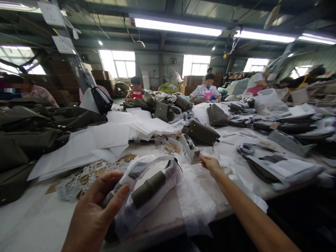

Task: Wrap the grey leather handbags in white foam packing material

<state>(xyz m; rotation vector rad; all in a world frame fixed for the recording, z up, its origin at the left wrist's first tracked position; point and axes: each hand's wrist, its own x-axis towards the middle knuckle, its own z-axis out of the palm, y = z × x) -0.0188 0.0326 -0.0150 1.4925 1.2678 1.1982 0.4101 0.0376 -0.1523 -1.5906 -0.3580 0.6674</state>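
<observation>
My left hand [101, 206], at lower left centre, is closed round a dark olive handbag [149, 188] partly wrapped in thin white sheeting. Its thumb presses on the wrapping, and the bag's underside is hidden. Clear plastic film [195, 203] hangs over the table edge just right of the bag. Farther forward, my right hand [210, 164] pinches at the near end of a grey tape dispenser [187, 145]. Whatever lies between those fingertips is too small to make out. Behind the dispenser lies another olive bag [201, 132].
White paper sheets [112, 131] spread across the left of the table, beside a heap of stringed tags [86, 176]. Dark bags [15, 150] pile up at far left. A bag with a coiled strap [278, 164] lies right. Several people work beyond the table.
</observation>
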